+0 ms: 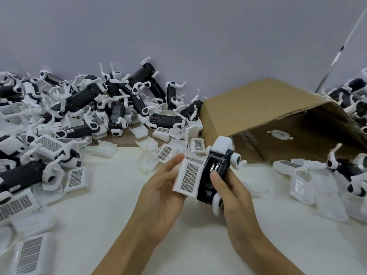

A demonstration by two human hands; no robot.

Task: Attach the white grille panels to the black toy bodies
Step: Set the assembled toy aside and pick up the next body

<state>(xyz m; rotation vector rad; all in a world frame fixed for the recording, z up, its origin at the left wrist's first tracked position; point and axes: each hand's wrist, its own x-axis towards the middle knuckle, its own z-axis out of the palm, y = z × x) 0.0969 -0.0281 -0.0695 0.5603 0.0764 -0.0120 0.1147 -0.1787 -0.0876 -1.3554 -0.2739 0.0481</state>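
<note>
My left hand (162,187) holds a white grille panel (189,176) from below and behind, its dark mesh side facing up. Beside it, my right hand (230,192) grips a black toy body (213,171) with white wheel hubs, thumb pressed on its open underside. The panel's right edge lies against the body's left side. Both are held above the white table (111,211), near the middle of the view.
A big heap of black toy bodies with white legs (95,108) fills the back left. Loose grille panels (76,178) lie scattered around it. A tipped cardboard box (278,120) opens at the right, with more parts (337,175) beside it.
</note>
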